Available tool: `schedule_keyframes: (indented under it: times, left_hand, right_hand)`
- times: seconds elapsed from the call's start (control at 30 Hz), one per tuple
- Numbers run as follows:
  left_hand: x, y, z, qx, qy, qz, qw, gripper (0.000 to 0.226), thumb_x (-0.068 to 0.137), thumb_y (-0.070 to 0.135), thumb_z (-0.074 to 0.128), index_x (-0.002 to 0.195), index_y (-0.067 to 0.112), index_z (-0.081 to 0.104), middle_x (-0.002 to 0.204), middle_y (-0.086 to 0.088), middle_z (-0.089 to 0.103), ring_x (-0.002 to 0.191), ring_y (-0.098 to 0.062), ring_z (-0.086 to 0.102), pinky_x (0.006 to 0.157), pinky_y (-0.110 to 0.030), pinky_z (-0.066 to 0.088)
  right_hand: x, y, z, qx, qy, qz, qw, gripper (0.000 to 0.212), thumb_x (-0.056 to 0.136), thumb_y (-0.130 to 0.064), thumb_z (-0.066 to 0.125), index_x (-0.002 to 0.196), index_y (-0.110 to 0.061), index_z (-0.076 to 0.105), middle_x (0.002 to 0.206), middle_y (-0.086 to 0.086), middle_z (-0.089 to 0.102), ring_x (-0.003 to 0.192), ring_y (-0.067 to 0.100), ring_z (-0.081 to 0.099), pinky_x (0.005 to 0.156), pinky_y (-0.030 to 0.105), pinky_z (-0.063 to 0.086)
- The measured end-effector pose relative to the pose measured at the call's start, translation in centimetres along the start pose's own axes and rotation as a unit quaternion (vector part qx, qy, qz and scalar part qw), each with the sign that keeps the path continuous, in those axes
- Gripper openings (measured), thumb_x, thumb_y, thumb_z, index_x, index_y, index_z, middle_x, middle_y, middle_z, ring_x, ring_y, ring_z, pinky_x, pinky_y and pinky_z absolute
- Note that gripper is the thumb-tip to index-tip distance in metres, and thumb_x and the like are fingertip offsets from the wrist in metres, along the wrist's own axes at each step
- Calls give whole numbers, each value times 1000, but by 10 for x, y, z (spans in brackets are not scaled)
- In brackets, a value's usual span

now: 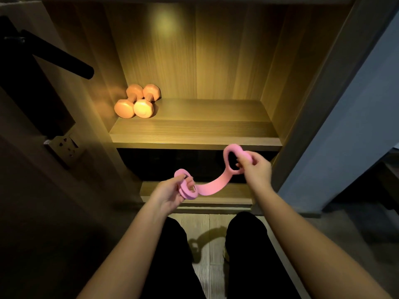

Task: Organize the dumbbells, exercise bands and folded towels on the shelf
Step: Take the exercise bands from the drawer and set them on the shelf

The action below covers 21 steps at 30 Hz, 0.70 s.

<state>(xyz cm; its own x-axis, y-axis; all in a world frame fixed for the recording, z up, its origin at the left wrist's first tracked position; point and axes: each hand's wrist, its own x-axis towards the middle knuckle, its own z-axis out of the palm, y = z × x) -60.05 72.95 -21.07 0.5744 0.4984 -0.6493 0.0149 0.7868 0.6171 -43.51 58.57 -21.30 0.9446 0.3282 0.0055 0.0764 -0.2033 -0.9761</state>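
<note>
A pink exercise band point(213, 184) sags between my two hands in front of the shelf unit, below the lit shelf. My left hand point(169, 194) grips its looped end on the left, fingers curled through the rings. The other loop, higher and to the right, is pinched in my right hand point(255, 169). Two orange-pink dumbbells point(138, 101) lie side by side at the back left of the lit wooden shelf point(205, 128). No towels are in view.
A darker lower shelf point(194, 198) sits just behind my hands. A black bar point(60, 55) juts out from the dark panel on the left. A blue-grey wall point(349, 126) stands to the right. My legs in black trousers point(172, 255) are over a pale plank floor.
</note>
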Motion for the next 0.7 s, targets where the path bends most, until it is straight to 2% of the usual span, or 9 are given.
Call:
schedule_keyframes:
  times: [0.13, 0.27, 0.3, 0.37, 0.43, 0.5, 0.6, 0.7]
  left_hand:
    - [-8, -22, 13, -30, -24, -8, 999, 27, 97, 7, 55, 120, -7, 56, 105, -21, 69, 91, -26, 68, 71, -36, 60]
    - [-11, -33, 17, -42, -25, 1, 999, 24, 94, 11, 61, 113, -2, 63, 103, -19, 73, 97, -26, 71, 89, -41, 56]
    - [-11, -35, 16, -33, -25, 3, 999, 24, 93, 13, 62, 113, -1, 65, 102, -17, 74, 96, -25, 72, 88, -40, 57]
    - [-12, -37, 15, -4, -17, 13, 1000, 23, 92, 17, 64, 109, 2, 68, 100, -13, 75, 92, -23, 72, 76, -36, 59]
    - [-15, -39, 14, 15, -3, 20, 1000, 21, 92, 21, 65, 103, 5, 70, 96, -10, 76, 87, -21, 72, 69, -31, 56]
    - [-18, -40, 15, 27, 3, 20, 999, 21, 92, 23, 65, 102, 6, 71, 91, -8, 76, 80, -18, 71, 62, -26, 53]
    - [-20, -40, 16, 11, -7, 19, 1000, 19, 93, 18, 64, 105, 5, 68, 87, -10, 76, 79, -19, 72, 66, -28, 55]
    - [-20, -39, 16, -2, -9, 19, 1000, 14, 92, 13, 65, 102, 4, 66, 81, -10, 76, 79, -20, 72, 72, -30, 57]
  right_hand:
    - [-37, 2, 19, -63, -65, -87, 992, 13, 89, -25, 68, 101, -24, 69, 87, -15, 66, 82, -1, 61, 64, 11, 46]
    - [-57, 13, 29, -74, -92, -115, 986, 19, 88, -25, 69, 107, -20, 70, 92, -13, 67, 86, 2, 63, 73, 18, 54]
    - [-59, 16, 31, -78, -91, -119, 986, 20, 88, -26, 70, 108, -21, 71, 92, -14, 68, 86, 2, 64, 73, 20, 56]
    - [-62, 19, 33, -86, -88, -126, 984, 21, 88, -28, 69, 108, -23, 71, 90, -18, 66, 85, 1, 64, 73, 20, 56]
    - [-64, 22, 34, -89, -86, -137, 983, 21, 88, -29, 70, 108, -24, 71, 89, -20, 65, 86, 0, 63, 73, 19, 56]
    - [-65, 24, 35, -96, -75, -143, 982, 21, 87, -29, 70, 108, -26, 71, 92, -15, 65, 89, 2, 62, 73, 20, 54]
    - [-67, 26, 36, -102, -69, -127, 984, 23, 88, -31, 69, 110, -28, 71, 99, -5, 63, 89, -4, 58, 66, 8, 45]
    - [-67, 30, 38, -110, -102, -119, 982, 23, 88, -33, 68, 110, -31, 70, 100, -4, 66, 91, 1, 57, 75, 18, 50]
